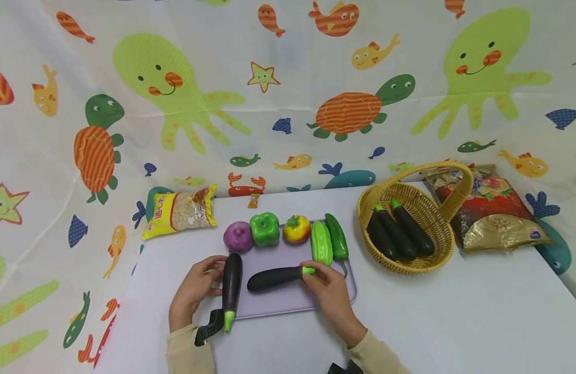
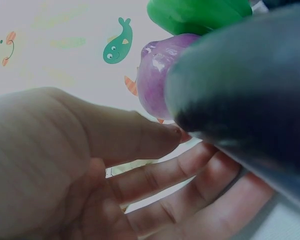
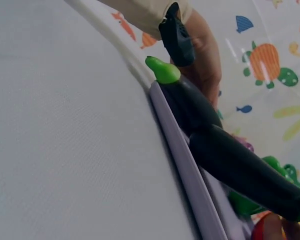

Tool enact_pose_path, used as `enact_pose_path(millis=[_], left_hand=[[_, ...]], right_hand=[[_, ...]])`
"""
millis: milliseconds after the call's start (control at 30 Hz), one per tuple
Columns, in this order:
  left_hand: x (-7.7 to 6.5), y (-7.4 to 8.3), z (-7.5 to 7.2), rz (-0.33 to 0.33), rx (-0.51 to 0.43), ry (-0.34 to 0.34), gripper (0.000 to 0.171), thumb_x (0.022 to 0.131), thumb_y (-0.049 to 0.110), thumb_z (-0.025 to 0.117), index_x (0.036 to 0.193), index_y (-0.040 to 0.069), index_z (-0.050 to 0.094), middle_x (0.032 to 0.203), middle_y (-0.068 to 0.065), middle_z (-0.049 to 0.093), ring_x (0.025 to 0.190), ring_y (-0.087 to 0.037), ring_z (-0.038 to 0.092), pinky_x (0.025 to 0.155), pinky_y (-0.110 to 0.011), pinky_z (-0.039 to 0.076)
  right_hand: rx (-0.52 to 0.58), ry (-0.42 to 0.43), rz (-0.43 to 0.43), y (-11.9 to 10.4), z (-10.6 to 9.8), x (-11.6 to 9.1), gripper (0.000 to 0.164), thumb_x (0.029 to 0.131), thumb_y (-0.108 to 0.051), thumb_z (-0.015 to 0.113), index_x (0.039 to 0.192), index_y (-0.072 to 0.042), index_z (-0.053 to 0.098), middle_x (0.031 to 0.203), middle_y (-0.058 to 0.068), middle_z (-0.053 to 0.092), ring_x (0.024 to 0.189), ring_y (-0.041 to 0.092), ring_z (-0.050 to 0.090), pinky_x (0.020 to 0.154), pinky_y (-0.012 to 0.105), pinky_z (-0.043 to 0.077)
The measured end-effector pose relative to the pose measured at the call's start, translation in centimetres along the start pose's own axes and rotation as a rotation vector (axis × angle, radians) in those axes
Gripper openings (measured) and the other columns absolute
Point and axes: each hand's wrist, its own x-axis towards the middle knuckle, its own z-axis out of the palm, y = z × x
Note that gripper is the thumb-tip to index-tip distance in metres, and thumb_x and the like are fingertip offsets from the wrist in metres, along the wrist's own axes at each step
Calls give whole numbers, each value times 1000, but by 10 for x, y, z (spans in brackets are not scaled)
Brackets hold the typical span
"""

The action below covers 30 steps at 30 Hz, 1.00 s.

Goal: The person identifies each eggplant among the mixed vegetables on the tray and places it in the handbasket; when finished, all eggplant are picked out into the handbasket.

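Note:
A lavender tray [image 1: 288, 306] lies on the white table. My left hand [image 1: 217, 275] grips a dark eggplant [image 1: 231, 285] that lies across the tray's left edge, green stem toward me. In the left wrist view the thumb and fingers [image 2: 160, 175] wrap the eggplant [image 2: 250, 90]. My right hand [image 1: 313, 275] pinches the green stem end of a second eggplant [image 1: 273, 278] lying crosswise on the tray. The right wrist view shows both eggplants, the second [image 3: 245, 170] nearer and the first [image 3: 187, 100] behind, along the tray rim [image 3: 185, 170].
Along the tray's far side sit a purple onion [image 1: 238, 236], green pepper [image 1: 264, 228], tomato [image 1: 296, 229], pale gourd [image 1: 321, 242] and green chili [image 1: 337, 237]. A wicker basket [image 1: 362, 208] at right holds two eggplants. Snack bags lie at back left [image 1: 180, 212] and far right [image 1: 489, 208].

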Motion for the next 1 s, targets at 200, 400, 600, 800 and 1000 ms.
enact_pose_path(millis=[200,400,600,800,1000], left_hand=[[0,-1,0,-5,-7,-3,35,93,2,38,125,5,51,111,-18,51,90,-26,51,62,-39,56],[0,-2,1,-11,-36,-10,36,92,1,38,126,4,50,109,-19,51,88,-27,53,63,-40,56],[0,-1,0,-16,-44,-12,37,92,0,37,127,4,49,109,-18,50,88,-26,52,64,-39,56],[0,0,0,-20,-46,-16,37,92,0,37,127,4,48,110,-19,49,89,-27,52,65,-39,56],[-1,1,0,-22,-46,-22,36,93,2,38,128,4,48,111,-19,48,90,-26,52,66,-39,56]], right_hand=[[35,23,-49,-9,-4,-3,25,86,-4,61,111,-3,62,112,14,61,105,24,57,84,33,51],[95,42,-73,-30,-14,-11,39,85,-5,63,118,5,46,111,22,60,104,25,58,85,35,50],[86,1,-167,-52,-37,-20,36,88,-3,58,118,7,41,107,29,58,99,30,61,81,42,51],[5,27,-202,-71,-64,-27,33,89,-3,56,120,2,48,107,22,60,95,25,62,76,41,54],[-7,26,-192,-94,-98,-28,34,90,-1,53,123,5,44,105,20,63,92,23,63,73,39,55]])
